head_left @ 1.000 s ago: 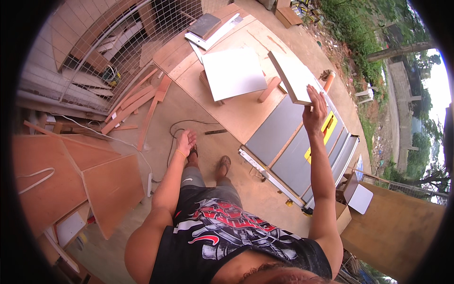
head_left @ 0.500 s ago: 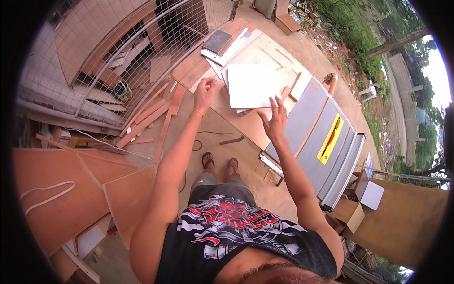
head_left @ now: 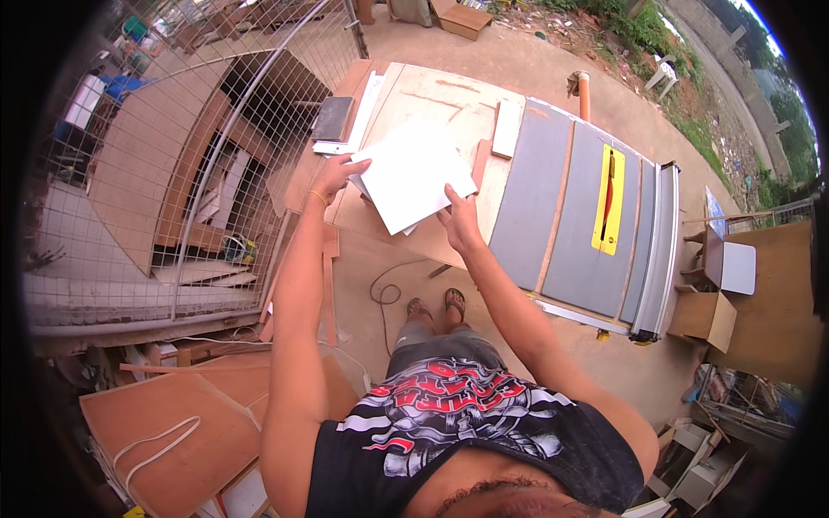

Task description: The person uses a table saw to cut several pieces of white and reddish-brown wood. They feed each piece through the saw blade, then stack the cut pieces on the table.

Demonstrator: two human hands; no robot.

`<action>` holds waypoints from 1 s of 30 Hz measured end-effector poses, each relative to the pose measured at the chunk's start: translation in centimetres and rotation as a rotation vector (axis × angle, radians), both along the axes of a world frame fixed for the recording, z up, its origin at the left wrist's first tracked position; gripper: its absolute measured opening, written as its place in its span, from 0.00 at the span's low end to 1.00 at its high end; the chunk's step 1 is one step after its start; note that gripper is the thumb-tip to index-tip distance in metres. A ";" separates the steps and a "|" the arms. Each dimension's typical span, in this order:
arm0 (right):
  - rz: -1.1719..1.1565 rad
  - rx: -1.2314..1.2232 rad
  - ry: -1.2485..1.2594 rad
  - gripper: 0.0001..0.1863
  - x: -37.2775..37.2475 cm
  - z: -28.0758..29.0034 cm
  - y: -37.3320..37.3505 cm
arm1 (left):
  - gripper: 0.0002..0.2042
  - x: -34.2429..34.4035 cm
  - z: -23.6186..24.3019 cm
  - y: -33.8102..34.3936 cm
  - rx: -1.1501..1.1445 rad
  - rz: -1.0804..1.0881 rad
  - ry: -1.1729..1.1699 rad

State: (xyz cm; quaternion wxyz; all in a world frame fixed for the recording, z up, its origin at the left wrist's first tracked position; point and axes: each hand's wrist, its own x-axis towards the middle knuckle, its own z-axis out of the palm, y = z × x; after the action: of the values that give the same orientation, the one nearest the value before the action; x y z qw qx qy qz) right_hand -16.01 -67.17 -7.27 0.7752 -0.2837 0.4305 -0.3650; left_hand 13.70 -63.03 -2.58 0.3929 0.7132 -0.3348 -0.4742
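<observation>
My left hand grips the left corner of a square white panel, and my right hand holds its right edge with the fingertips on top. The panel is over a plywood worktop, with pieces underneath partly hidden by it. A narrow white-topped board lies to its right, beside a reddish wood piece. At the worktop's left are a dark block and white strips.
A table saw with a yellow insert adjoins the worktop's right. Wire fencing stands left. Plywood sheets and wood offcuts lie lower left, a cable on the floor, boxes at the right.
My right hand has let go of the narrow board, now lying on the worktop, and moved to the square panel. My left hand has risen to grip it too. The view has turned.
</observation>
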 end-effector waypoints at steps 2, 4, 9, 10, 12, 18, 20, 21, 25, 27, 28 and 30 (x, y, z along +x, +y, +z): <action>-0.044 -0.074 -0.118 0.42 0.7 -0.6 -0.5 | 0.24 0.7 0.8 1.2 0.052 -0.101 0.008; -0.089 -0.119 -0.184 0.41 1.6 -0.7 -1.7 | 0.26 1.5 1.3 1.5 0.120 -0.213 -0.016; -0.043 -0.289 -0.239 0.40 2.8 5.3 -8.3 | 0.22 -0.6 2.9 0.5 -0.141 0.006 0.464; 0.073 -0.233 -0.252 0.43 3.0 7.7 -9.2 | 0.22 0.6 2.2 -0.2 -0.200 0.058 0.501; 0.083 -0.290 -0.093 0.47 2.5 6.6 -13.5 | 0.22 1.5 1.5 -4.5 -0.282 0.114 0.581; -0.012 -0.514 0.599 0.45 0.2 -1.3 -8.1 | 0.19 5.2 -4.2 -15.1 -0.307 0.369 0.637; 0.106 -0.338 0.728 0.52 0.7 -3.2 -2.0 | 0.23 5.5 -6.4 -17.2 -0.273 0.427 0.637; 0.147 -0.312 0.774 0.55 1.1 -3.5 0.2 | 0.23 5.6 -7.5 -18.2 -0.269 0.448 0.624; 0.158 -0.356 0.856 0.57 4.5 -3.9 4.5 | 0.22 6.6 -11.8 -18.8 -0.191 0.430 0.406; 0.096 -0.419 0.829 0.54 5.5 -3.9 4.7 | 0.24 8.4 -12.2 -18.7 -0.075 0.252 0.022; 0.105 -0.441 0.844 0.52 5.8 -3.8 5.1 | 0.31 9.2 -12.7 -17.0 -0.102 0.227 -0.359; 0.080 -0.441 0.898 0.49 4.8 -4.1 5.2 | 0.32 6.9 -11.3 -15.6 -0.193 0.191 -0.816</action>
State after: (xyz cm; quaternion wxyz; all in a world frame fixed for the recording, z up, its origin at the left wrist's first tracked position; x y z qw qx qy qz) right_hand -11.18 -62.00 -11.39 0.4484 -0.5862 0.6229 -0.2593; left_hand 20.64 -78.68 -13.89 0.3354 0.8300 -0.4383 -0.0814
